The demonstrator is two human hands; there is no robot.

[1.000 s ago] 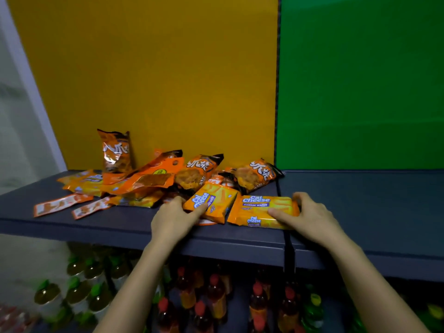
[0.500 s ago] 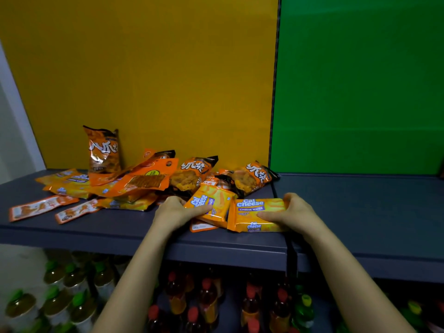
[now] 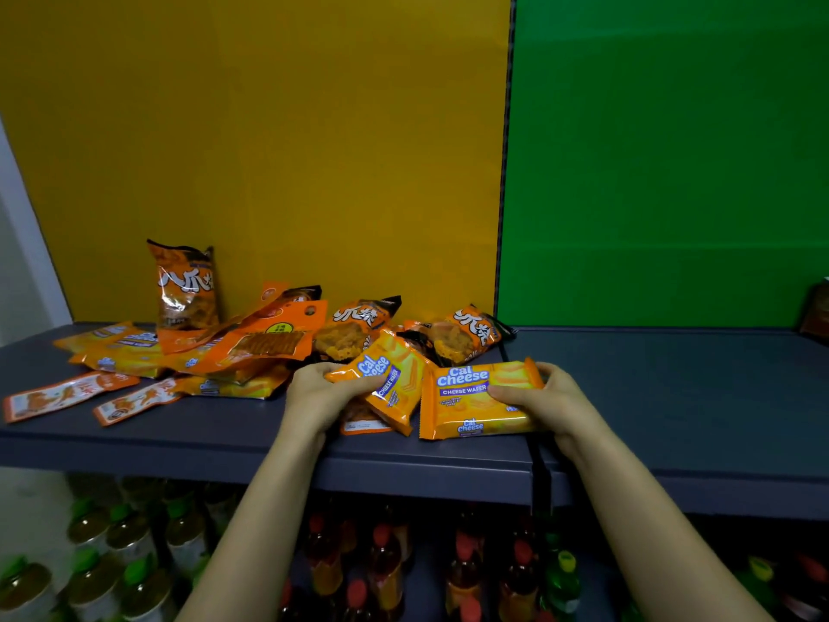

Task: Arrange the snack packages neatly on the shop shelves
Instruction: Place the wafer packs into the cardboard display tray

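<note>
A heap of orange and yellow snack packages lies on the dark grey shelf [image 3: 673, 397] in front of the yellow back panel. My left hand [image 3: 318, 395] grips a tilted Cal Cheese wafer pack [image 3: 386, 388] near the shelf's front. My right hand [image 3: 545, 397] holds the right end of a second Cal Cheese wafer pack [image 3: 475, 404], which lies flat beside the first. Behind them rest two orange puffed-snack bags [image 3: 462, 336]. Another orange bag [image 3: 186, 285] stands upright against the back panel. A flat orange pouch [image 3: 264, 343] lies on top of the heap.
Two thin orange strip packs [image 3: 67, 395] lie at the shelf's left front. The shelf part before the green panel is bare, with a dark package [image 3: 816, 314] at its far right edge. Bottles [image 3: 386, 572] with red and green caps fill the shelf below.
Both hands have closed around the two Cal Cheese packs and drawn them slightly toward the shelf's front. The left pack is now tilted up in my left hand.
</note>
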